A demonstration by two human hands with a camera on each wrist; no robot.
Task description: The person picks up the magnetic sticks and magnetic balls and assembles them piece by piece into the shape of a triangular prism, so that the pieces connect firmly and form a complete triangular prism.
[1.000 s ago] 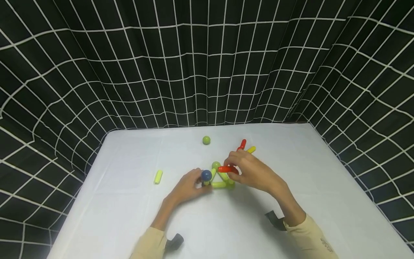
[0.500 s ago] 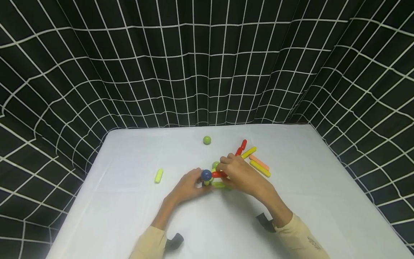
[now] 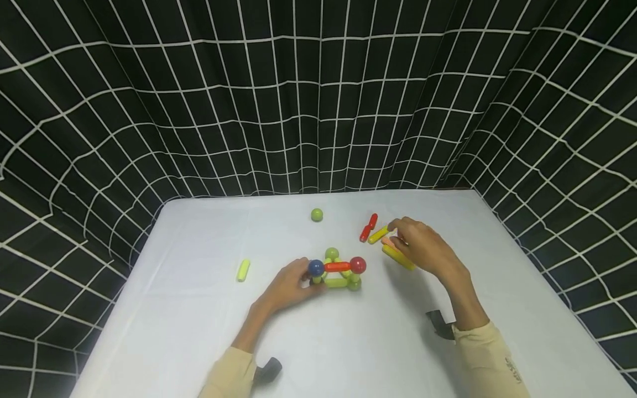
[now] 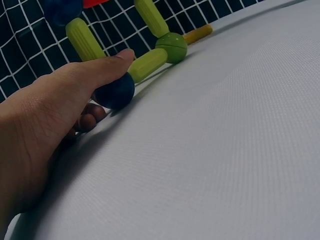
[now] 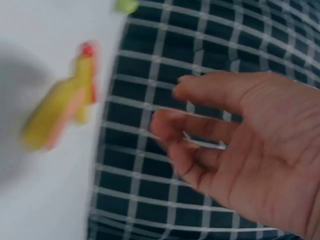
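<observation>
A ball-and-stick frame stands mid-table. Its base joins green balls (image 3: pixel 332 254) and a lower blue ball (image 4: pixel 115 93) with yellow-green sticks (image 3: pixel 336 283). Along its top, a red stick (image 3: pixel 337 266) runs from an upper blue ball (image 3: pixel 316 268) to a red ball (image 3: pixel 357 265). My left hand (image 3: pixel 290 286) grips the lower blue ball, thumb across it. To the right, my right hand (image 3: pixel 425 250) hovers over a yellow stick (image 3: pixel 398 257) and a partly hidden orange stick (image 3: pixel 387 241). In the right wrist view its fingers are loosely bent with nothing between them.
Two red sticks (image 3: pixel 365 233) lie end to end behind, beside another yellow stick (image 3: pixel 378 234). A loose green ball (image 3: pixel 317 214) is near the back edge. One yellow-green stick (image 3: pixel 243 270) lies at left. Black grid-patterned curtain (image 3: pixel 308 99) surrounds the white table (image 3: pixel 199 331).
My right hand brought the red stick and red ball leftward to the upper blue ball, let go, and moved right to the loose sticks. My left hand has stayed in place.
</observation>
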